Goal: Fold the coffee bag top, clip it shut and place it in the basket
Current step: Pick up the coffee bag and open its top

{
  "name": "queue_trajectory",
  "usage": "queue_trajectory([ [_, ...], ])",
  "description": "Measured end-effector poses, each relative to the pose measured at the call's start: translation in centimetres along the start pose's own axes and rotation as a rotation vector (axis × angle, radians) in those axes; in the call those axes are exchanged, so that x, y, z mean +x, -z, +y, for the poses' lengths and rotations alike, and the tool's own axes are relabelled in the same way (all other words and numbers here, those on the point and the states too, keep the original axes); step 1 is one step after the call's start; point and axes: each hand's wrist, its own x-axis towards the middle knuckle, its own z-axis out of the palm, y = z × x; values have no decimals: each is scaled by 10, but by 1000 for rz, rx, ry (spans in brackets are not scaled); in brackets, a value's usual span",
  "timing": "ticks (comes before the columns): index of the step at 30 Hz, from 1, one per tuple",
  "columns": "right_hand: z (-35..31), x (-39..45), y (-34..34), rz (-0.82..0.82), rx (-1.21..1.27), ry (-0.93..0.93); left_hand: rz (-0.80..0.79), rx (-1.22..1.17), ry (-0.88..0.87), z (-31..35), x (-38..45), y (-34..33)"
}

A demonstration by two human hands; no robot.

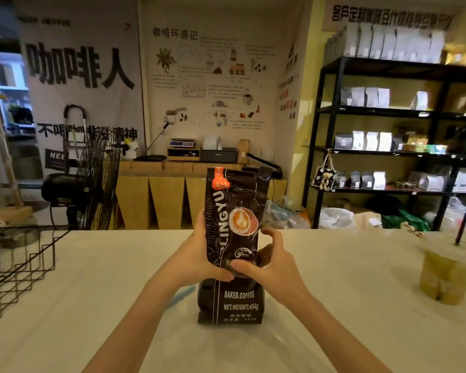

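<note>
The bag (233, 246) stands upright on the counter (92, 292); left hand (199, 254) and right hand (269, 262) both grip its middle, top unfolded

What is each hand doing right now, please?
Left hand: closed on the coffee bag, grip on its left side.
Right hand: closed on the bag's right side.

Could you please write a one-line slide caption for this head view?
Both hands steady an upright coffee bag on the table, wire basket at left.
</note>
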Motion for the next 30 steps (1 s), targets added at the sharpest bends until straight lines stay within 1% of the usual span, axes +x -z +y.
queue_trajectory([
  [2, 1, 0, -3, 44, -18, 11, 11, -21, 67, 1, 1, -1],
  [3, 0, 0, -4, 61, -36, 22, 47, 7, 91, 6, -1, -1],
  [5, -3, -2, -6, 73, -67, 43, 207, 136, 78, 20, -7, -1],
  [6, -4, -3, -7, 71, -78, 48, 323, 190, 26, 28, -10, -1],
  [8, -8, -6, -10, 63, -100, 53, 555, 263, -189, 43, -17, 1],
  [10, -13, -10, -11, 60, -134, 81, 697, 366, -399, 50, -19, 8],
  [11, -16, -11, -13, 58, -151, 100, 719, 408, -441, 50, -19, 12],
  [12, -18, -13, -14, 51, -163, 114, 714, 424, -446, 49, -19, 17],
  [14, -21, -18, -20, 31, -167, 130, 673, 413, -422, 46, -21, 23],
  [16, -20, -22, -28, -4, -144, 152, 669, 438, -412, 44, -21, 26],
  [19, -19, -29, -38, -79, -125, 217, 760, 523, -377, 41, -18, 30],
  [22, -22, -32, -42, -107, -46, 252, 857, 628, -338, 38, -16, 34],
  [24, -23, -31, -42, -143, 43, 223, 901, 586, -293, 34, -14, 40],
  [26, -23, -30, -40, -173, 143, 195, 921, 481, -246, 28, -12, 48],
  [30, -22, -33, -46, -180, 302, 169, 935, 361, -235, 15, -13, 62],
])
